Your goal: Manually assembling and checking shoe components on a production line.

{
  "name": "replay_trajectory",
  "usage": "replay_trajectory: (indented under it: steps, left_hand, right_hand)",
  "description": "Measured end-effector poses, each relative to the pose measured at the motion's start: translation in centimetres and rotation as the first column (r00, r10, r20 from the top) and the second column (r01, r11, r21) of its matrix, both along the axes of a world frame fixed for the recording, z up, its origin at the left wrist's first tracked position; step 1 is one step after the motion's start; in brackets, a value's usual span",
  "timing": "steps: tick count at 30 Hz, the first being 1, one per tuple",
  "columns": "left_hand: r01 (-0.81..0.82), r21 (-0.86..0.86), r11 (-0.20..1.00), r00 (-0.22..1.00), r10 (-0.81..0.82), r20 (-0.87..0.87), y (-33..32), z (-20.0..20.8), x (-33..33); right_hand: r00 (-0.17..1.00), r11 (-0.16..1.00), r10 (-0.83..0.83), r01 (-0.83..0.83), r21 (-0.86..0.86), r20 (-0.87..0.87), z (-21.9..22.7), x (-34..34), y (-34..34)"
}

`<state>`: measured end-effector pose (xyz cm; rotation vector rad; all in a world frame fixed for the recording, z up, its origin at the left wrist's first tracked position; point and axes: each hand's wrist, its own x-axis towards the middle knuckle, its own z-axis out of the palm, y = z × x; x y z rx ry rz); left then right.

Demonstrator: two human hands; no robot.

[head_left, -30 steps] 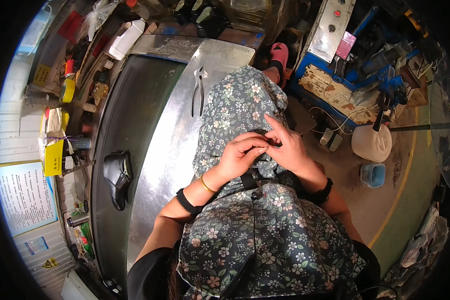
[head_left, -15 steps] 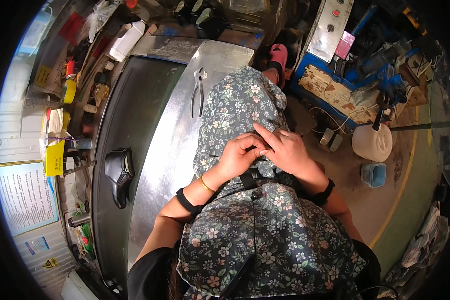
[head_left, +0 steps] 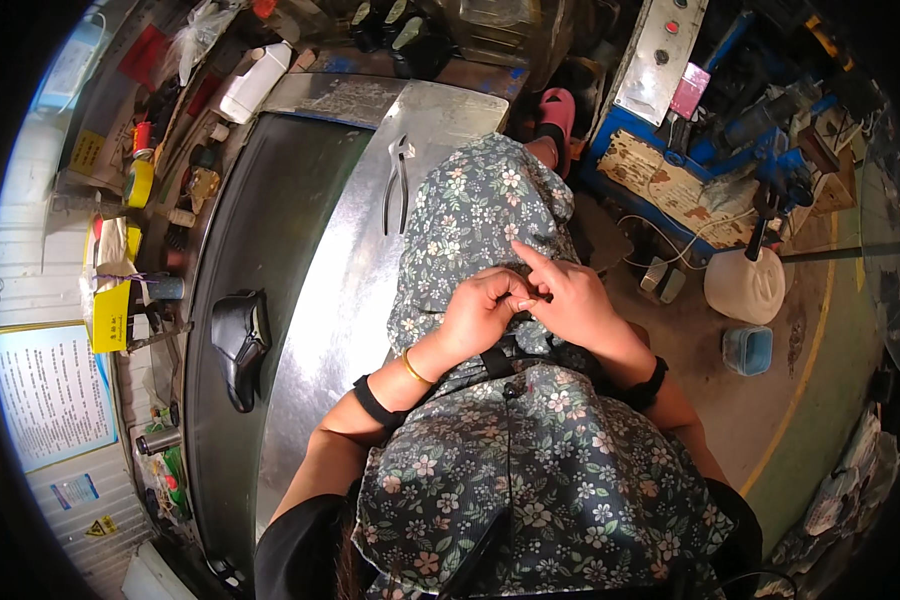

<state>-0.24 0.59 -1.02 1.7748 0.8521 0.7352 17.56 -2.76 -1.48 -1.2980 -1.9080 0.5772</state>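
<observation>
Over my lap, on a dark floral apron (head_left: 530, 450), my two hands meet at the fingertips. My left hand (head_left: 478, 312) is closed, thumb and fingers pinched together. Against it, my right hand (head_left: 578, 305) has its index finger stretched out and the other fingers curled in toward the left fingertips. Whatever lies between the fingers is hidden or too small to name. A pair of pliers (head_left: 397, 185) rests on the metal tabletop (head_left: 320, 300) left of my knee. Farther left, a black leather shoe (head_left: 238, 350) sits on a dark conveyor belt (head_left: 280, 190).
A cluttered shelf on the left holds a white bottle (head_left: 255, 82), yellow tape (head_left: 138, 185) and a yellow box (head_left: 110, 315). More black shoes (head_left: 420, 45) stand at the far end. On the right are a blue machine (head_left: 660, 180), a white jug (head_left: 745, 287) and a blue plastic tub (head_left: 747, 350).
My right index finger has shifted slightly, while both hands stay together over my lap. The shoe on the belt has slid a little away from me.
</observation>
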Motion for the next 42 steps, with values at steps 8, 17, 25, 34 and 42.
replay_trajectory:
  steps: [8, 17, 25, 34, 42]
  left_hand:
    - [0.141, -0.393, 0.908, 0.887, 0.06, 0.458, 0.1, -1.3, -1.2]
    - [0.16, -0.47, 0.868, 0.848, 0.123, 0.515, 0.0, -1.1, -0.9]
    - [0.05, -0.116, 0.992, 0.994, -0.038, 0.107, 0.5, 0.0, -0.3]
    - [-0.09, -0.733, 0.674, 0.844, 0.442, 0.304, 1.7, 2.6, -6.1]
    - [-0.706, 0.117, 0.698, 0.675, 0.714, -0.185, 1.6, -1.5, -23.4]
  right_hand:
    - [0.894, 0.97, -0.108, -0.002, -0.244, -0.435, 0.0, -0.3, 0.0]
    - [0.916, 0.975, -0.085, -0.004, -0.222, -0.391, 0.4, -0.2, 0.1]
    - [0.997, 0.999, -0.042, 0.042, 0.004, -0.061, -0.2, 0.3, 0.2]
    - [0.9, 0.969, -0.043, -0.068, -0.238, -0.433, -1.2, -1.4, -0.1]
    - [0.963, 0.948, 0.055, -0.134, -0.287, -0.265, -2.2, -1.5, 1.1]
